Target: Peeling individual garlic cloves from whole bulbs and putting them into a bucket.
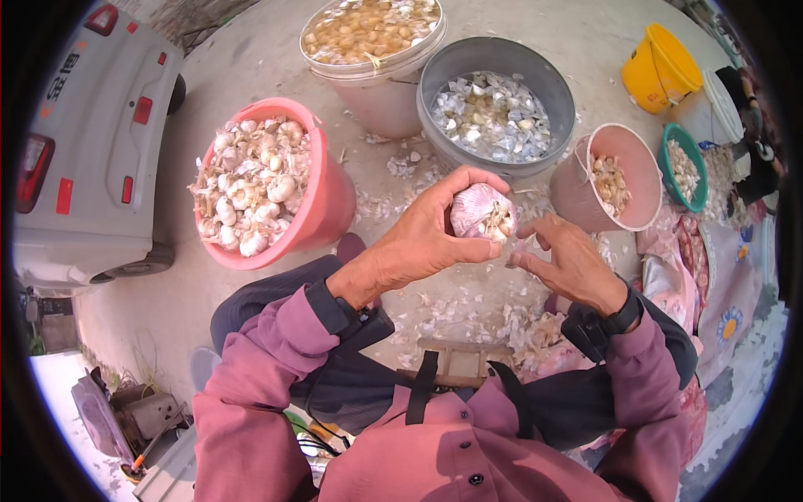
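In front of me my left hand [414, 238] is closed round a garlic bulb [478, 209] with purplish, papery skin, thumb below and fingers curled over the top. The bulb's right side shows paler cloves. Close to that side is my right hand [577, 266], its thumb and forefinger apart and nothing visible between them. To the left stands a pink bucket [335, 188] heaped with whole garlic bulbs [255, 188]. Beyond my hands a grey tub [443, 138] holds loose cloves and skins in liquid. A pale pink bucket [577, 197] with some cloves leans on the right.
At the back stands a large white bucket [376, 100] full of peeled cloves in liquid. A yellow bucket [661, 71] and a green basin [676, 171] are at the right. Garlic skins [519, 322] litter the ground. A silver vehicle [100, 159] is parked at the left.
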`<state>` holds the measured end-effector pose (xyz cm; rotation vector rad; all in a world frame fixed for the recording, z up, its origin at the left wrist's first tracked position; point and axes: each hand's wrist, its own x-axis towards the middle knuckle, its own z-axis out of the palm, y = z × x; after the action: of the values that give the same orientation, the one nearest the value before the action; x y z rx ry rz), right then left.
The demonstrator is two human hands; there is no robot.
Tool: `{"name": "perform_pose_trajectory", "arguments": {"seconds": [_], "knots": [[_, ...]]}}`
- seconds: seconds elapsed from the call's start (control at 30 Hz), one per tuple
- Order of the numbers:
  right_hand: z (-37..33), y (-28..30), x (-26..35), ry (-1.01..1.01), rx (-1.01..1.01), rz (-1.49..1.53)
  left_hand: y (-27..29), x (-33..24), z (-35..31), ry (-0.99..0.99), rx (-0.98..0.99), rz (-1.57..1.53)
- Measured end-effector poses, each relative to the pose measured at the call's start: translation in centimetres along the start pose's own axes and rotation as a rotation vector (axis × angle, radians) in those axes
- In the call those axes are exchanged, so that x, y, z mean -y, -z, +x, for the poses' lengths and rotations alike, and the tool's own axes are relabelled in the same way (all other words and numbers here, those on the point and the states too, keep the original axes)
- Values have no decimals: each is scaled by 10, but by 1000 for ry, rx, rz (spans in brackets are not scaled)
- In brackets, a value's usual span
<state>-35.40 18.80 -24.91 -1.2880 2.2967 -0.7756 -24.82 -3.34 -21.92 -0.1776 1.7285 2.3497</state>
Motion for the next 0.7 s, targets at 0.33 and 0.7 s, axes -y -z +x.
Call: {"name": "perform_pose_trajectory", "arguments": {"seconds": [0.33,0.7], "knots": [[16,13,34,287,-325,67,-20,23,12,-7,-30,351],[9,3,33,229,-270,-153,-24,27,19,7,-84,751]]}}
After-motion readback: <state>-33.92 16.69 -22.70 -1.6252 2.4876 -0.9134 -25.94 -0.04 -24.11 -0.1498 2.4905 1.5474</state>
